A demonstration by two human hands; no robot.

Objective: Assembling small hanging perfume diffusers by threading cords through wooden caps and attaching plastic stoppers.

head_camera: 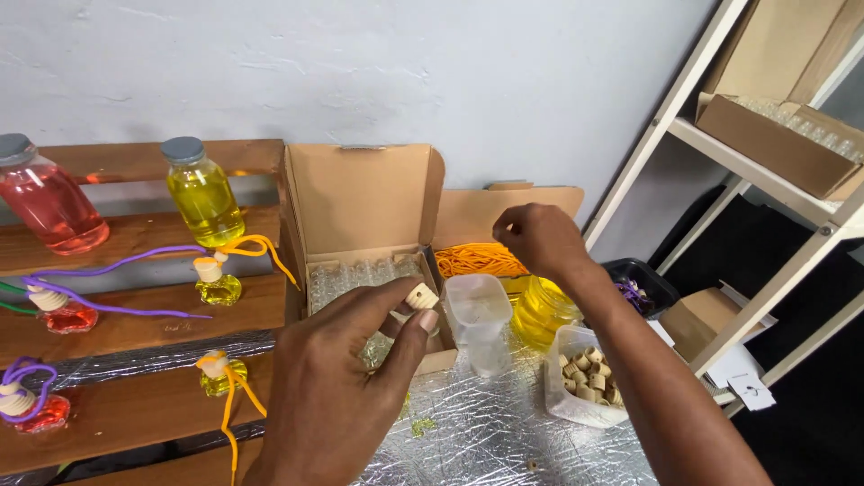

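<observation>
A pale plastered wall backs a foil-covered tabletop, with slatted wooden shelves at its left edge. The left hand pinches a small beige wooden cap between thumb and fingertips, its axis tilted, above the open cardboard box of small clear glass bottles. The right hand, fingers bunched, hovers over orange cords; whether it holds any cannot be told. Open room lies towards the near edge.
</observation>
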